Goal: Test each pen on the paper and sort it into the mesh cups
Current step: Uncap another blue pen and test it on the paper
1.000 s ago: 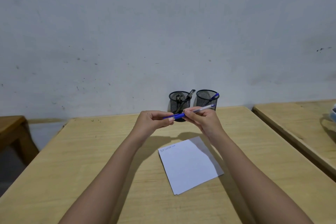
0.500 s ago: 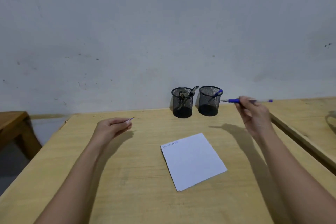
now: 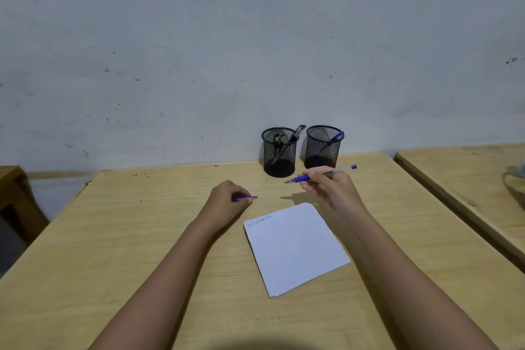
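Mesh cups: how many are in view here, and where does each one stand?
2. The left mesh cup and the right mesh cup stand side by side at the table's far edge by the wall, beyond the paper. No others show.

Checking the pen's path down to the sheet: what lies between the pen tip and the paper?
Only bare wooden table with the hand's shadow, in the head view; the pen in the right hand hovers above the paper.

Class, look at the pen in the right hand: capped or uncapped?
Uncapped. The pen shows a bare tip pointing left, and the left hand holds the blue cap apart from it.
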The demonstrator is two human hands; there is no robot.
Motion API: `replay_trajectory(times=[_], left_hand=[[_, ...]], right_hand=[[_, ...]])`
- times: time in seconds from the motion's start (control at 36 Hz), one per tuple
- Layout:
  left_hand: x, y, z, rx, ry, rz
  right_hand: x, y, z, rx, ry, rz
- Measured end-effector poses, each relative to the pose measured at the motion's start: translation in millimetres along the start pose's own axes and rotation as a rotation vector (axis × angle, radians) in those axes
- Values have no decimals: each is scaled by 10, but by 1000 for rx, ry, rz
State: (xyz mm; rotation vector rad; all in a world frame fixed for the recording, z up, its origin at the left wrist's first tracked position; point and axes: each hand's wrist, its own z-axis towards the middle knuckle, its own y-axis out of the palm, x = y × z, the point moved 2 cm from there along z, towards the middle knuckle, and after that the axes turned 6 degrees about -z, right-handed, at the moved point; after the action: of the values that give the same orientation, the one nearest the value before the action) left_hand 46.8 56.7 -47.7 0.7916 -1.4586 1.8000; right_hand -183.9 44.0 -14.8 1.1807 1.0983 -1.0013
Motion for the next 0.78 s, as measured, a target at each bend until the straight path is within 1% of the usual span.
replay_trajectory(times=[0.06, 0.17, 0.22, 0.31, 0.42, 0.47, 0.56, 0.64, 0.78], left_hand=[[1, 15, 32, -17, 23, 40], [56, -1, 10, 20, 20, -40], [139, -43, -64, 35, 48, -21], [280, -87, -275, 16, 124, 44], [450, -13, -643, -31, 222, 199], [480, 63, -787, -52, 256, 293], [391, 170, -898, -107, 247, 383], [269, 218, -898, -177, 200, 412], [218, 238, -864, -288, 141, 391]], right_hand=[[45, 70, -7, -19, -30, -70], [44, 201, -2, 3, -87, -238], [28, 264, 7, -10, -98, -257], [26, 377, -7, -33, -68, -202], [132, 523, -40, -81, 16, 56], [211, 560, -45, -110, 56, 101], [279, 558, -46, -74, 87, 116], [304, 523, -42, -45, 96, 105], [303, 448, -63, 2, 79, -104]])
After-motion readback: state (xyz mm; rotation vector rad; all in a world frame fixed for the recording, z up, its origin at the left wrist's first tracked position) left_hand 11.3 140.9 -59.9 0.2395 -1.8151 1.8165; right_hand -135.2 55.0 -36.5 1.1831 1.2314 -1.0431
